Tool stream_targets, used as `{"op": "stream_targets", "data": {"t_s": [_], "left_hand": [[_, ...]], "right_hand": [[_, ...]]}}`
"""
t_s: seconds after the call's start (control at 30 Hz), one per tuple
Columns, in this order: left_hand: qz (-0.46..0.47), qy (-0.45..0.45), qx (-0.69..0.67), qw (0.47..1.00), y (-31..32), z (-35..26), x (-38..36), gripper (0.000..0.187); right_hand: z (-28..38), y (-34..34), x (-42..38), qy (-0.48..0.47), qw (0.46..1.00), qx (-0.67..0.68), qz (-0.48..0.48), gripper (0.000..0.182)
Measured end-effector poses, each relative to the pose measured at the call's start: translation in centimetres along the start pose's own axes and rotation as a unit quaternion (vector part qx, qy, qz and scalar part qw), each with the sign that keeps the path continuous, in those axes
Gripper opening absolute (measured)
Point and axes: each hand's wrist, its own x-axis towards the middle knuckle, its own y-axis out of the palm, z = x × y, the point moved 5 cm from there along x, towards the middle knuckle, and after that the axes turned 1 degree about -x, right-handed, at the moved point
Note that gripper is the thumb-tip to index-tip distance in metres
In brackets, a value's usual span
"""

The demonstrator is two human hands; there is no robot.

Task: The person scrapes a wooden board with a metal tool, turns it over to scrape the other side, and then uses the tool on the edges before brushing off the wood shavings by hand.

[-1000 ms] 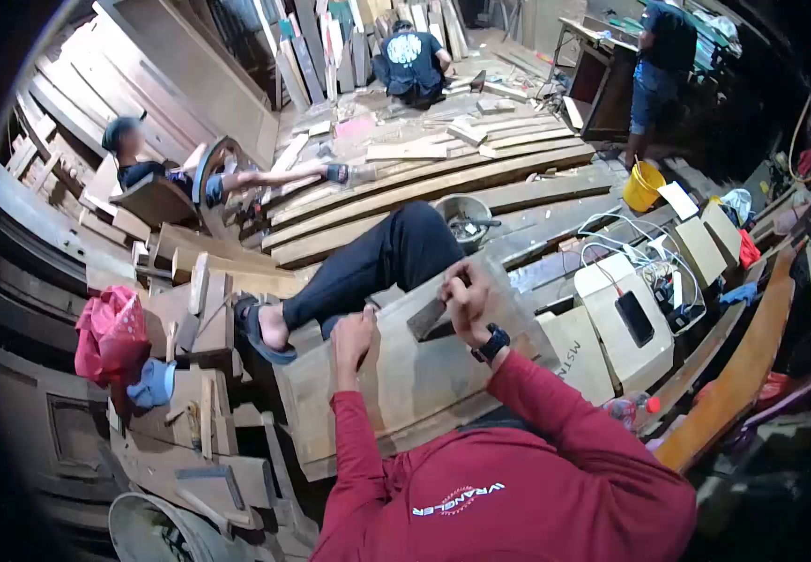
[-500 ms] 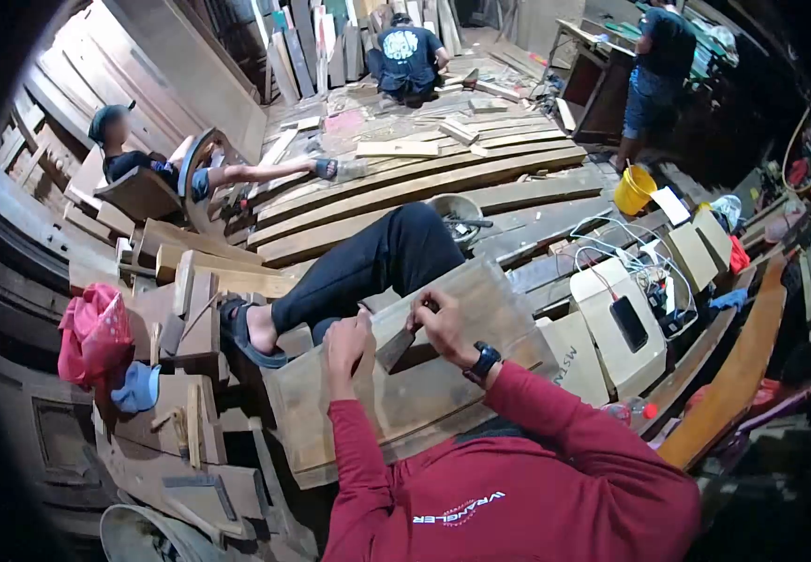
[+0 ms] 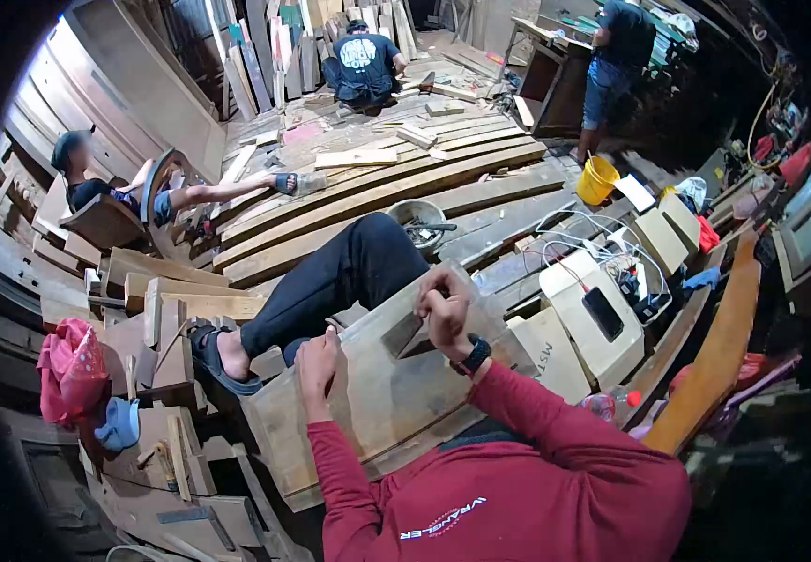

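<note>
A wide wooden board (image 3: 368, 389) lies across the lap at a slant. My left hand (image 3: 317, 368) grips its far edge on the left, fingers bent over the edge. Near the far right part of the board, my right hand (image 3: 445, 304) is closed around the upper end of a small flat dark piece (image 3: 402, 332), which stands tilted against the board. A black watch (image 3: 473, 354) is on the right wrist. The bent leg (image 3: 330, 281) in dark trousers is beyond the board.
A phone (image 3: 602, 314) lies on a pale case at the right, beside cables and a yellow bucket (image 3: 596, 181). Long planks (image 3: 358, 201) cover the floor ahead. A seated person (image 3: 96, 187), a crouching person (image 3: 365, 70) and a standing person (image 3: 616, 56) are farther off.
The camera view has shifted, so the surroundings appear farther left. My right hand has turned and risen slightly, still closed on the dark piece. My left hand remains at the board's edge.
</note>
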Motion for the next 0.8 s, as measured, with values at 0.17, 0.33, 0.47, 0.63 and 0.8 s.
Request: {"op": "stream_targets", "data": {"t_s": [0.17,0.33,0.47,0.63,0.8], "left_hand": [[0.003,0.018,-0.007,1.0,0.1,-0.6,0.3,0.059],[0.001,0.001,-0.007,1.0,-0.3,-0.4,0.2,0.059],[0.013,-0.022,-0.01,1.0,-0.1,-0.1,0.2,0.057],[0.008,-0.017,-0.009,1.0,0.2,0.1,0.6,0.057],[0.003,-0.015,-0.013,1.0,0.4,0.4,0.4,0.058]], "right_hand": [[-2.8,0.6,-1.1,0.083,0.995,0.04,0.031,0.005],[-1.5,2.3,-1.6,0.047,0.995,-0.043,0.074,0.009],[-1.7,1.6,-1.3,0.033,0.999,0.011,-0.012,0.01],[-2.9,2.2,-2.1,0.074,0.995,-0.033,0.063,0.011],[-0.6,0.8,-0.4,-0.009,1.0,-0.013,0.0,0.012]]}}
